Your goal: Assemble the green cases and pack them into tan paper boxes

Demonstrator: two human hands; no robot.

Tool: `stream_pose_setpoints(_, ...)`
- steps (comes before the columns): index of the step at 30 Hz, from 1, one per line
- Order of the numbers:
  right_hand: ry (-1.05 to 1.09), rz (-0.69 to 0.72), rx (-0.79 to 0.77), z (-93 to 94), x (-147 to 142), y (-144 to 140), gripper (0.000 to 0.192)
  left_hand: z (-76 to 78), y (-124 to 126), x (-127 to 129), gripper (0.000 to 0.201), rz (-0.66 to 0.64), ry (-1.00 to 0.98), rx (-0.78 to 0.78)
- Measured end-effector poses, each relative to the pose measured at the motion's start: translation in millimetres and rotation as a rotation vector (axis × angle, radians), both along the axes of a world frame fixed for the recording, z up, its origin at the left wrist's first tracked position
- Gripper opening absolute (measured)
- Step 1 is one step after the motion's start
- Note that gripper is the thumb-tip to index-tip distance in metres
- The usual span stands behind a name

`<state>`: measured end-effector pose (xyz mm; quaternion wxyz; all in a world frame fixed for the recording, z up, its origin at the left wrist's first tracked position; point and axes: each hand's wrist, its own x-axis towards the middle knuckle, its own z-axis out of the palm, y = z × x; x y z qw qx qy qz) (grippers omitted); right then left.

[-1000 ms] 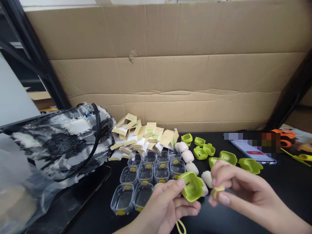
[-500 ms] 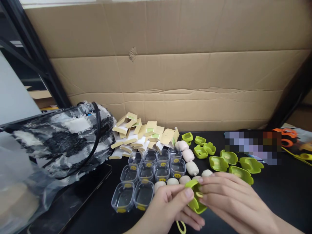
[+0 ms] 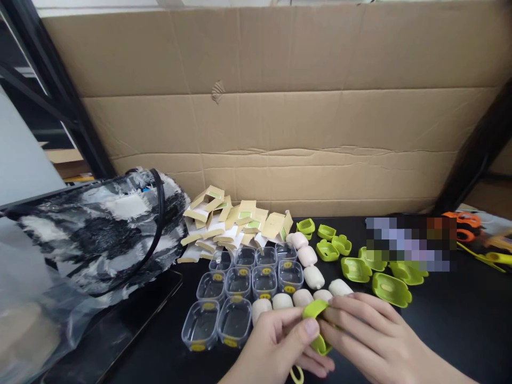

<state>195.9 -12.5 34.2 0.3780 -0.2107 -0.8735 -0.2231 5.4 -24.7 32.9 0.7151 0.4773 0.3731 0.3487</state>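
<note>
Between my two hands at the lower centre is a lime-green, soft-looking cover (image 3: 315, 309), tilted, its inside partly hidden by fingers. My left hand (image 3: 276, 341) pinches its left side, thumb on top and fingers beneath. On its right side, my right hand (image 3: 370, 333) presses with closed fingertips. A pale yellow-green loop (image 3: 296, 375) hangs below my left fingers. Just beyond the hands sit several whitish rounded pieces (image 3: 314, 277) in an L-shaped row. More green covers (image 3: 391, 290) lie on the black table to the right, open side up.
Clear plastic cups with yellow labels (image 3: 235, 320) stand in rows left of my hands. Behind them is a heap of folded card sleeves (image 3: 240, 218). A black-and-white shaggy bag (image 3: 108, 229) is at left, a cardboard wall (image 3: 272, 122) at the back, an orange object (image 3: 463, 224) far right.
The green cover has turned in my hands, so its inside shows less. My right fingers have shifted slightly left and lower over it. The view has moved a little.
</note>
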Motion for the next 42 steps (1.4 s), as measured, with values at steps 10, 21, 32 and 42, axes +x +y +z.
stream_pose_setpoints(10, -0.033, 0.031, -0.048, -0.3, 0.0, -1.2, 0.052, 3.7, -5.3, -2.2, 0.068, -0.071, 0.034, 0.032)
stream_pose_setpoints(21, -0.063, 0.006, -0.097, -17.8, 8.8, -0.2, 0.050, -0.1, -3.9, -3.0, 0.062, -0.046, 0.043, 0.070)
stream_pose_setpoints(32, 0.244, -0.055, -0.398, 17.9, 11.1, 1.6, 0.040, 8.1, 3.8, -3.1, 0.041, 0.065, -0.261, -0.060)
stream_pose_setpoints(42, 0.382, 0.014, -0.981, 5.2, -3.4, 0.1, 0.022, 12.0, -2.0, -2.6, 0.042, 0.027, -0.133, -0.007)
